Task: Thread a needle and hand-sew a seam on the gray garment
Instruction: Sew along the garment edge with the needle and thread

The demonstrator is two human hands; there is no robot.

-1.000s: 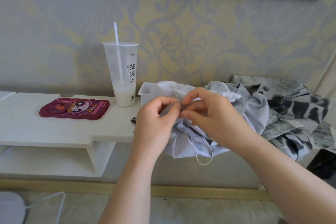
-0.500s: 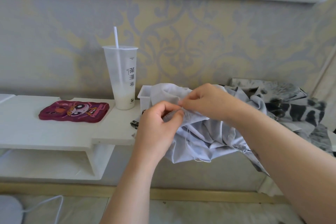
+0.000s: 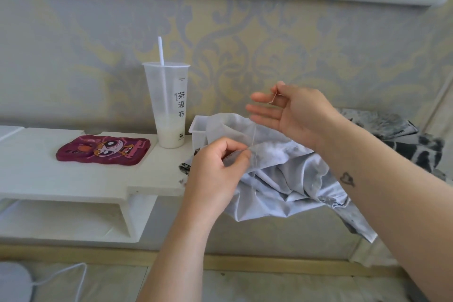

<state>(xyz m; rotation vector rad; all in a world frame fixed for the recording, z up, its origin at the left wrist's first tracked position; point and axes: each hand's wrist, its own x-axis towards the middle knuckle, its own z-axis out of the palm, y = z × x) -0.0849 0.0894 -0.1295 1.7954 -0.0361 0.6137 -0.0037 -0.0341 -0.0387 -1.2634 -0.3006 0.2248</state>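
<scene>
1. Two hands: left hand (image 3: 215, 167) pinches the gray garment (image 3: 282, 179) draped off the white shelf (image 3: 73, 179); right hand (image 3: 296, 113) pinches one needle (image 3: 274, 95), one thread (image 3: 254, 144) taut.
2. One cup (image 3: 169, 108), printed "茶瀑布".
3. One cartoon phone case (image 3: 103, 149).

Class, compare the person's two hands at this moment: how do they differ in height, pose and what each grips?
The right hand is raised above the gray garment; the left hand sits low against it. The right pinches the needle with its other fingers spread; the left is curled, pinching fabric. A thread runs between them.
</scene>
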